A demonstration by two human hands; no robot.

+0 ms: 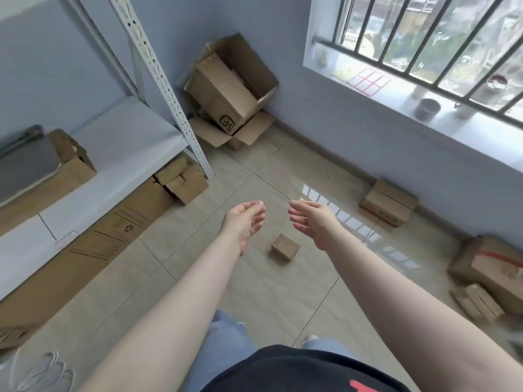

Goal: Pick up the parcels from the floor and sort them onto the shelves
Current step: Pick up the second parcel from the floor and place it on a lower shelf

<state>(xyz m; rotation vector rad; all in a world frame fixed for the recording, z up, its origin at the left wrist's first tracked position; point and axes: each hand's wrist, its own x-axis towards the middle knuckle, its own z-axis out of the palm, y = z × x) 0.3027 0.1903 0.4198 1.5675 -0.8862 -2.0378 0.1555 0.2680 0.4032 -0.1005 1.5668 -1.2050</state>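
Note:
A small brown cardboard parcel (285, 247) lies on the tiled floor, just below and between my two hands. My left hand (245, 219) and my right hand (310, 219) are stretched out in front of me, palms facing each other, fingers loosely apart, holding nothing. Another parcel (388, 202) sits by the wall under the window. A larger parcel with red tape (492, 264) lies at the far right. The white metal shelf (124, 137) stands at the left with a box (70, 162) on it.
Open cardboard boxes (229, 89) are piled in the far corner. Small boxes (182, 181) and a long flat carton (93, 244) sit under the shelf. Flat cardboard pieces (475, 302) lie at the right. A barred window with a sill (424, 114) runs along the right wall.

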